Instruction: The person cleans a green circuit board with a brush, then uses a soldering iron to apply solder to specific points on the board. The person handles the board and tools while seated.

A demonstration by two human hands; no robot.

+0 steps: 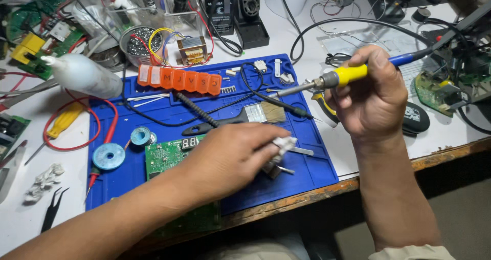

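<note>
While the right hand (371,99) grips the soldering iron (327,81) lifted clear of the mat, the left hand (232,155) pinches a small white part (282,146) beside the circuit board (166,155); soldering seems unfinished.

blue mat (312,163) lay bare at its right edge; brush (235,117), probe wire (255,93) & orange pill box (179,79) blocked the middle, clutter crowded the desk (15,219) behind.
</note>
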